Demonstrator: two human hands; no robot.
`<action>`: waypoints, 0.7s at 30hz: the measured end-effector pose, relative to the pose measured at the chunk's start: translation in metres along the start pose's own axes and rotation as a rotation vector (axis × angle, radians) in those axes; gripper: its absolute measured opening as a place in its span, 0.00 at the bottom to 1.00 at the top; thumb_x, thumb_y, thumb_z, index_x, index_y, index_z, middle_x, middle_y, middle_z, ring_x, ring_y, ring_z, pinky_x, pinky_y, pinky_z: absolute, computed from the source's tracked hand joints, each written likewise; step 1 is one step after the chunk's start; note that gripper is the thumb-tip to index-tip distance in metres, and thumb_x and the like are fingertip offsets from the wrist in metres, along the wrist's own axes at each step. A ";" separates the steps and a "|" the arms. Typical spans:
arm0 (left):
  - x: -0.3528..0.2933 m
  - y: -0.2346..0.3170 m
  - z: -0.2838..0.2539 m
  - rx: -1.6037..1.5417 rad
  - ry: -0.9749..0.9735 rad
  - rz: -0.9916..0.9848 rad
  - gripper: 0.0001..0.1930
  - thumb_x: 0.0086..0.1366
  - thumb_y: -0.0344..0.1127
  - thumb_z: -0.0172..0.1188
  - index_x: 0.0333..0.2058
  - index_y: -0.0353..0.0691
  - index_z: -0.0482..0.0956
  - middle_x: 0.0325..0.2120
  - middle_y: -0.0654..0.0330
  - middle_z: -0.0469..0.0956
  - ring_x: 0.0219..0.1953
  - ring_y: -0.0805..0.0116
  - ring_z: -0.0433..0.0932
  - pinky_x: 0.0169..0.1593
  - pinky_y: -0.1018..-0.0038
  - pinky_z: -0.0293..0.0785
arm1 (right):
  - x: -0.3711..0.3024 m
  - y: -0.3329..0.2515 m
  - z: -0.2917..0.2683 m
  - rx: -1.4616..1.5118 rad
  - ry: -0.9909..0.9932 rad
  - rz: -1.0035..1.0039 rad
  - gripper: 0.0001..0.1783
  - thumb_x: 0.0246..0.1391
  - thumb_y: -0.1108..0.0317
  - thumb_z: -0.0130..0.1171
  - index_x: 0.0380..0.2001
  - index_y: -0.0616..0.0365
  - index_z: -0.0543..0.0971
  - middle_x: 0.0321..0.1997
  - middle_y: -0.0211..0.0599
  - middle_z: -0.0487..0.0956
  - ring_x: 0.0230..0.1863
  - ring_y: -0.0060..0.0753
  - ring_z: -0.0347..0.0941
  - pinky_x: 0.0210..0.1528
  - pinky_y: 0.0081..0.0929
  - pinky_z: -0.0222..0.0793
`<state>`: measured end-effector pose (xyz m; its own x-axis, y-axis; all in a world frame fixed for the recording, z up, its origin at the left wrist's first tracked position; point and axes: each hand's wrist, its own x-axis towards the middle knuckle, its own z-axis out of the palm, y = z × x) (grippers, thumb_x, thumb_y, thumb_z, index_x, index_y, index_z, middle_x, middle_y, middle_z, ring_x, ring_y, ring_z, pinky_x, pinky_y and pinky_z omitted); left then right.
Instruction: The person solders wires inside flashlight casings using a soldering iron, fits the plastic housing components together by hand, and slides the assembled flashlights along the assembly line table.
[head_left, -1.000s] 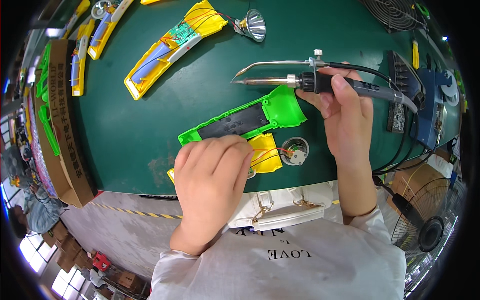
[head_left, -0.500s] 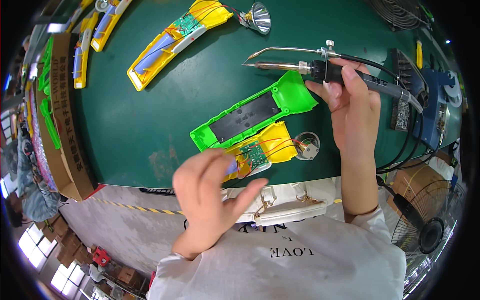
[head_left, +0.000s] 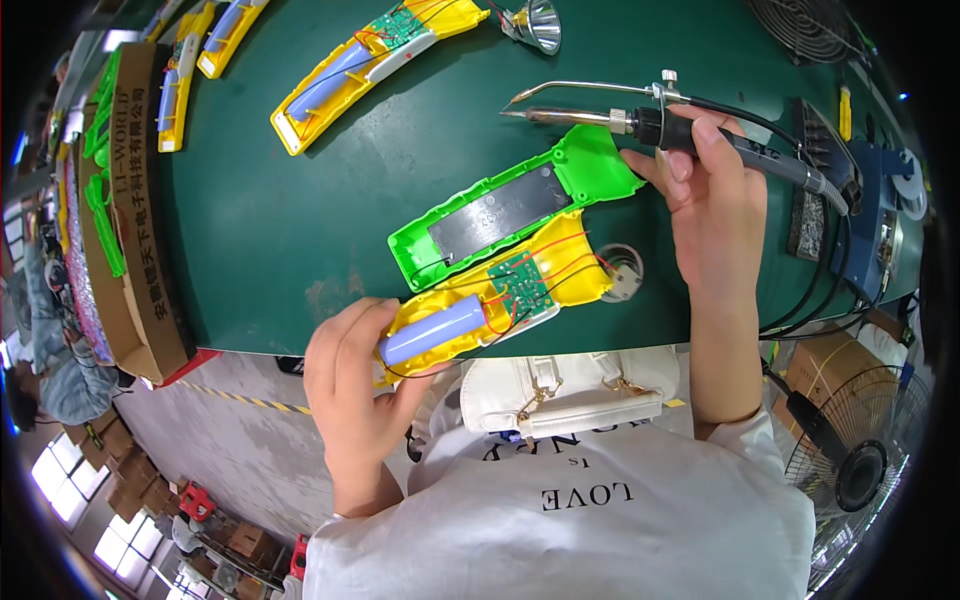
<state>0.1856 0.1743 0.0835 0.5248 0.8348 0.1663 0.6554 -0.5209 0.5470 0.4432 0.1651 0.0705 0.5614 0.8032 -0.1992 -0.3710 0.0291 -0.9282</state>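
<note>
At table edge: yellow shell point(head_left: 500, 295) w/ blue cell, L grip point(head_left: 365, 385) clasped round; R grip point(head_left: 715, 190) clenching iron point(head_left: 650, 125).

Glossy yellow plastic on the open shell half point(head_left: 545, 275) low in the frame, with a smooth, pale lilac battery cell point(head_left: 432, 331) lying in it and a small green circuit board point(head_left: 520, 290), matt. Beside it, the bright green plastic shell half point(head_left: 590, 165) carries a dull dark grey panel. The soldering iron point(head_left: 640, 122) shows bare shiny metal at the tip and black matt grip. The table top point(head_left: 270, 220) is dark green, matt, slightly scuffed. Left edge: brown cardboard box point(head_left: 140, 220).
</note>
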 end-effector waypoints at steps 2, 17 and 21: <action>0.003 0.000 -0.003 -0.006 -0.011 -0.006 0.25 0.36 0.36 0.66 0.35 0.36 0.69 0.33 0.54 0.71 0.34 0.59 0.70 0.37 0.70 0.65 | -0.001 0.000 0.000 -0.001 -0.005 0.004 0.10 0.49 0.67 0.49 0.33 0.63 0.69 0.17 0.24 0.65 0.18 0.11 0.57 0.33 0.17 0.66; 0.031 0.043 0.023 0.040 -0.122 0.088 0.22 0.34 0.36 0.66 0.32 0.41 0.71 0.32 0.60 0.71 0.38 0.60 0.67 0.42 0.68 0.61 | 0.000 -0.004 0.000 -0.032 0.018 -0.015 0.10 0.48 0.66 0.49 0.32 0.62 0.70 0.17 0.25 0.65 0.18 0.13 0.57 0.34 0.18 0.66; 0.058 0.057 0.046 -0.033 -0.007 0.299 0.17 0.36 0.34 0.64 0.30 0.44 0.72 0.30 0.65 0.72 0.35 0.64 0.68 0.38 0.72 0.62 | 0.000 -0.005 -0.002 0.014 0.018 -0.068 0.11 0.49 0.67 0.48 0.34 0.64 0.69 0.17 0.25 0.65 0.18 0.12 0.57 0.35 0.19 0.66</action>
<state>0.2784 0.1853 0.0868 0.6957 0.6440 0.3181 0.4535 -0.7373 0.5008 0.4463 0.1640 0.0750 0.5989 0.7882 -0.1417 -0.3415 0.0913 -0.9354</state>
